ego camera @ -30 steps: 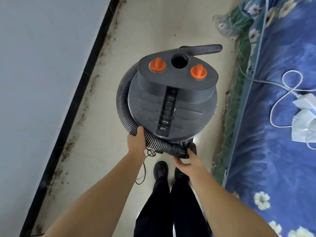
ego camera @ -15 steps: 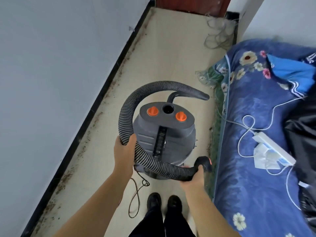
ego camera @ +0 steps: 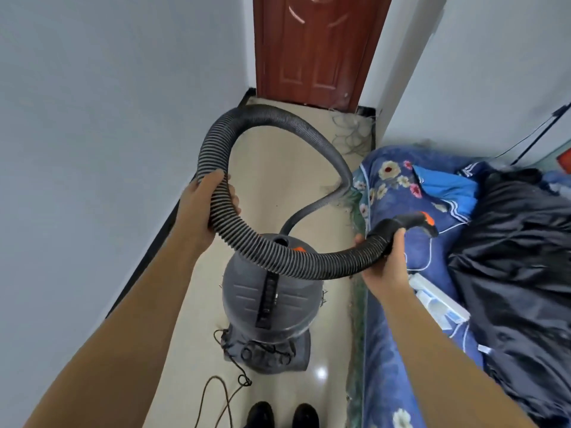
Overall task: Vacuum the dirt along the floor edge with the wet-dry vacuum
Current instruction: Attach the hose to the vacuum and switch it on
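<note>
No brand or writing can be read on the vacuum (ego camera: 272, 301), which stands upright on the strip of floor (ego camera: 278, 180) between the wall (ego camera: 92, 149) and the bed (ego camera: 432, 273). The hose (ego camera: 296, 264) is gripped by both hands: the left hand (ego camera: 200, 208) is curled round its ribbed middle, the right hand (ego camera: 383, 264) round the black cuff near the nozzle (ego camera: 417, 222). The nozzle points right, over the bed. Open floor runs ahead to the door (ego camera: 315, 47); a cord (ego camera: 216, 393) lies near the shoes (ego camera: 279, 415)
</note>
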Tool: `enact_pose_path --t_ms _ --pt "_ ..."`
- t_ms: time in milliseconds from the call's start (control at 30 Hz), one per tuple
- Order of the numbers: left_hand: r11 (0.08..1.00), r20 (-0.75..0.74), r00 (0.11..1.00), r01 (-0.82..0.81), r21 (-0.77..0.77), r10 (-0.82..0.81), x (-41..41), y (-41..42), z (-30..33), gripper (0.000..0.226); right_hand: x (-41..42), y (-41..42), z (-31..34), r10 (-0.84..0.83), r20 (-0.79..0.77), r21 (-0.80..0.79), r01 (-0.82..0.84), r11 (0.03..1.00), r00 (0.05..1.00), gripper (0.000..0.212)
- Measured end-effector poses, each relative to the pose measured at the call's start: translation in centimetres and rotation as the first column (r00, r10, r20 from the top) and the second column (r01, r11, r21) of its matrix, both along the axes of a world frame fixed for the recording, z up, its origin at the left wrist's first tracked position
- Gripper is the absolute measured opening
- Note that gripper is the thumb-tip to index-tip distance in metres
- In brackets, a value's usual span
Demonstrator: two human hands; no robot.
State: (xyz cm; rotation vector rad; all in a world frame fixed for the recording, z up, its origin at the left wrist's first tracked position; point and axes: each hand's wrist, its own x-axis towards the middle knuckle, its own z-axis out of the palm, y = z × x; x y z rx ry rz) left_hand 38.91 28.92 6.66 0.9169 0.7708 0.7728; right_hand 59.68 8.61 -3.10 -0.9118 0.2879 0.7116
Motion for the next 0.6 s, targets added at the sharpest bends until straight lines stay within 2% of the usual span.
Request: enact_pose_path --t_ms 100,167,300,367,467,533,600 --pt "0.995 -0.045 0.995 0.087 0.054 -0.084 -0.6 1.4 2.5 0.019 2.7 -0.6 3.7 0.099 0.102 -0.052 -0.095 0.994 0.990 0.038" --pt "0.983 -0.170 0.975 0.160 0.088 -0.143 -0.9 2.2 3.9 0.022 4.6 -0.8 5.8 0.103 0.117 -0.082 -0.094 0.992 0.988 0.032" --pt "0.974 -0.418 0.896 0.204 0.094 -0.148 0.0 2.9 4.4 0.029 5.5 -0.6 9.5 0.085 0.160 0.053 -0.095 0.994 0.983 0.021" --pt "0.976 -0.452 0.874 0.217 0.036 -0.178 1.2 2.9 3.4 0.032 4.9 -1.0 11.6 0.097 0.190 0.220 -0.139 0.966 0.977 0.031" --pt "0.963 -0.316 0.916 0.196 -0.187 -0.248 2.7 2.6 1.9 0.026 5.6 -2.6 14.4 0.020 0.187 0.485 -0.110 0.867 0.982 0.044" --pt "0.931 -0.111 0.957 0.226 -0.287 -0.266 3.8 2.4 1.3 0.020 6.8 -3.5 16.6 -0.046 0.233 0.570 -0.098 0.816 0.971 0.058" --pt "0.913 0.041 0.967 0.250 -0.323 -0.250 5.5 2.3 1.0 0.025 7.7 -4.1 19.6 -0.109 0.289 0.630 -0.103 0.770 0.951 0.059"
